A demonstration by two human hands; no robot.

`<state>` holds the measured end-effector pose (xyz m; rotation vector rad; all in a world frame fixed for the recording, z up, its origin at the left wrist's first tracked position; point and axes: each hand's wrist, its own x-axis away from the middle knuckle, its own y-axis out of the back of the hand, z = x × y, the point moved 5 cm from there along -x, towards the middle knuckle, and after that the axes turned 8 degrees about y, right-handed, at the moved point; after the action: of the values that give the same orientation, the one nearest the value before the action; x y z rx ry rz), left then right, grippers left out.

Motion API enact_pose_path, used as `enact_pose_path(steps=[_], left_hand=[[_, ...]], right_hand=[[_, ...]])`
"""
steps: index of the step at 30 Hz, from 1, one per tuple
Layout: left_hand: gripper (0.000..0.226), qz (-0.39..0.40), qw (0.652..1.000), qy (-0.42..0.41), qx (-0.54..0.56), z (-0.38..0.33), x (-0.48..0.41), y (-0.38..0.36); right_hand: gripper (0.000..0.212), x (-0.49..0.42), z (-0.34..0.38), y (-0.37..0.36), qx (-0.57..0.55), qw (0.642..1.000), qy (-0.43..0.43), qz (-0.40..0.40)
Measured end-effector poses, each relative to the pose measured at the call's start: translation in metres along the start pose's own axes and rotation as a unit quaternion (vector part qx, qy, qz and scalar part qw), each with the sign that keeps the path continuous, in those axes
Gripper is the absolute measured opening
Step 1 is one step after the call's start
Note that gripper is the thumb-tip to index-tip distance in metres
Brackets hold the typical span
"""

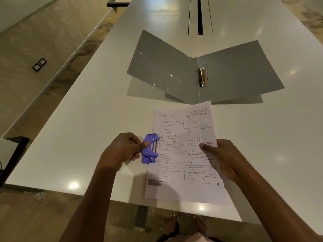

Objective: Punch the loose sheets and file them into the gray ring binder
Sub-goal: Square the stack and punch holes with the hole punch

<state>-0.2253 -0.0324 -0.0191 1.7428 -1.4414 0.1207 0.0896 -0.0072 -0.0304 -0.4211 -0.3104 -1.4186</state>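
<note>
A printed sheet of paper [176, 154] is held above the near edge of the white table [90, 119]. My right hand [222, 158] grips its right edge, thumb on top. My left hand [122, 151] holds a small purple hole punch [150, 148], which is set over the sheet's left edge, thumb pressing on it. Whether more than one sheet is held I cannot tell. The gray ring binder [227, 75] lies wide open farther back on the table, its metal ring mechanism [202, 75] standing with the rings open and no pages in it.
A long cable slot [200, 16] runs down the table's middle behind the binder. The table's near edge crosses below the sheet, with my feet on the patterned floor under it. A floor socket plate [39, 64] lies to the left.
</note>
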Motion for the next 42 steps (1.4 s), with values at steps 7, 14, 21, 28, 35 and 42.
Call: enact_pose_path(steps=[7, 14, 21, 28, 35, 42], left_hand=[[0.043, 0.002, 0.998, 0.021, -0.062, -0.003, -0.008, 0.000], [0.044, 0.002, 0.996, 0.016, -0.088, -0.002, -0.019, -0.002], [0.044, 0.002, 0.993, 0.006, -0.118, -0.007, -0.020, -0.004], [0.042, 0.071, 0.994, 0.034, -0.076, -0.011, -0.013, 0.002], [0.065, 0.102, 0.992, 0.062, -0.031, -0.008, -0.007, 0.007], [0.056, 0.099, 0.993, 0.057, -0.016, -0.010, -0.002, 0.008]], right_hand=[[0.022, -0.003, -0.002, 0.002, 0.021, 1.000, -0.005, 0.005], [0.014, -0.002, 0.000, 0.001, 0.010, 1.000, 0.000, 0.004], [0.012, -0.003, -0.001, 0.000, 0.011, 1.000, 0.003, 0.000], [0.016, 0.000, -0.001, 0.004, -0.006, 1.000, -0.016, -0.002], [0.017, 0.003, -0.001, 0.009, 0.003, 1.000, -0.013, 0.002], [0.022, 0.008, 0.001, 0.022, 0.001, 1.000, -0.013, 0.002]])
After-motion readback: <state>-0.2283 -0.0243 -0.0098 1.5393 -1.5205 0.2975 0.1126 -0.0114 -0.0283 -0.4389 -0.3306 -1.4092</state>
